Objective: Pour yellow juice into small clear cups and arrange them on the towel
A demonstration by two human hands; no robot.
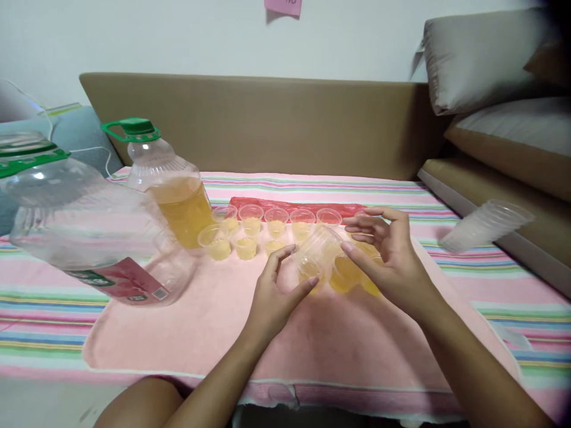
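Observation:
A clear plastic cup, tilted with its rim up and to the right, is between my hands above the pink mat. My left hand grips its lower end between thumb and fingers. My right hand is at the rim with fingers spread; its thumb tip is close to the cup, and I cannot tell if it touches. Behind and below stand several cups with yellow contents, among them a back-row cup and a fuller cup. My hands partly hide those on the right.
A large empty-looking bottle stands at left; behind it, a green-capped bottle holds yellow liquid. A stack of clear cups lies at right. A red plastic strip runs behind the cups. Cushions pile up at right, and a brown headboard stands behind.

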